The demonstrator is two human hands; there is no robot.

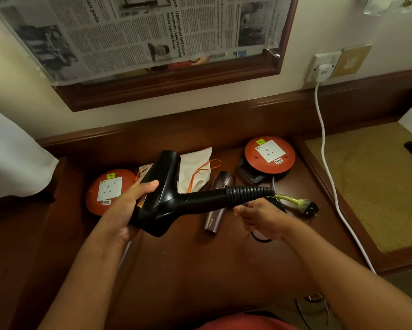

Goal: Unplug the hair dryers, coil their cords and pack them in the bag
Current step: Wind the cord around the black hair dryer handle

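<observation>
Above the dark wooden desk (200, 270), the black hair dryer (163, 194) is held off the surface, its handle pointing to the person's right and wrapped near the end in turns of its own black cord (249, 192). The left hand (131, 206) grips the dryer's body, thumb across the top and fingers curled underneath. The right hand (259, 216) sits just below the handle's end with fingers curled, apparently pinching the cord, though the exact contact is hidden. The cord's plug (308, 207), bound with yellowish tape, lies free on the desk, so this dryer looks unplugged and the coiling seems nearly finished.

To do it well, I would keep the left hand steady and let the right lay each remaining turn snug against the last, without overlap, then tuck the plug so the coil cannot spring loose.

A second, brownish hair dryer (215, 203) lies on the desk just behind the handle. The cloth bag (195, 167) with orange drawstrings lies beyond, between two orange extension reels (109, 191) (269, 154). A white cable (326, 163) runs from the wall socket (321, 67) down past the desk edge.
</observation>
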